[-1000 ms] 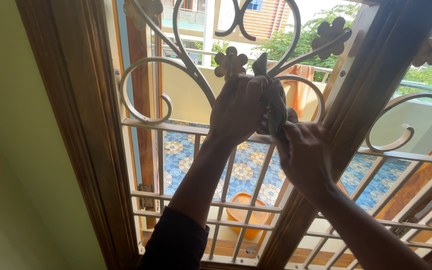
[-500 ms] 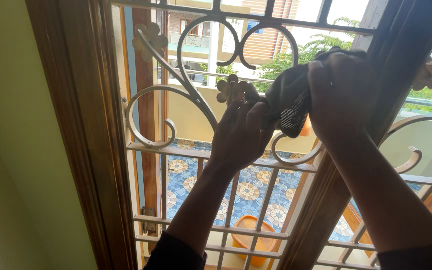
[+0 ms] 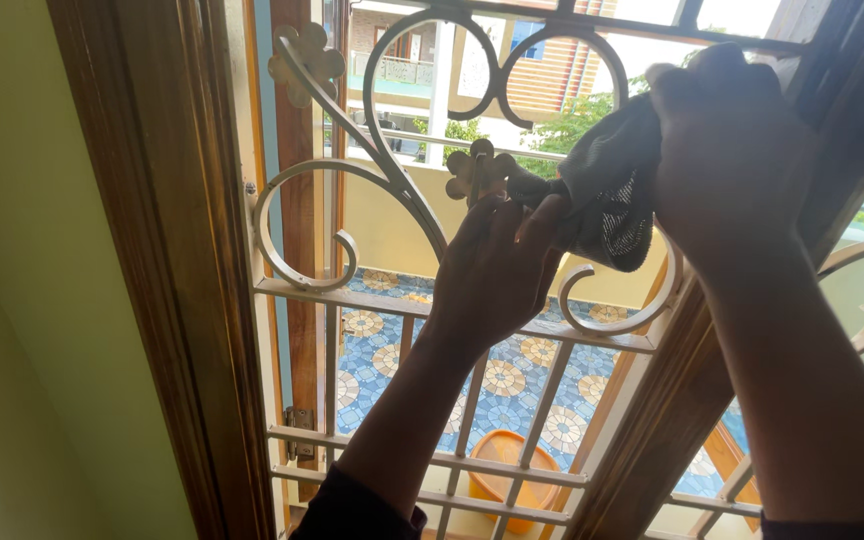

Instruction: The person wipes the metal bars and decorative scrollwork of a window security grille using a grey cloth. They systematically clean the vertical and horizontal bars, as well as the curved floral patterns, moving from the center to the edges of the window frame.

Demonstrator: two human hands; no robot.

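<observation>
Cloth [image 3: 607,200] dark grey, bunched, stretched between hands: left [image 3: 497,270] pinches end, right [image 3: 727,160] clutches bulk.

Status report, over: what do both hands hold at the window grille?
Left hand pinches one end of the dark cloth. Right hand bunches the other end against the cream grille. Nothing in the way.
</observation>
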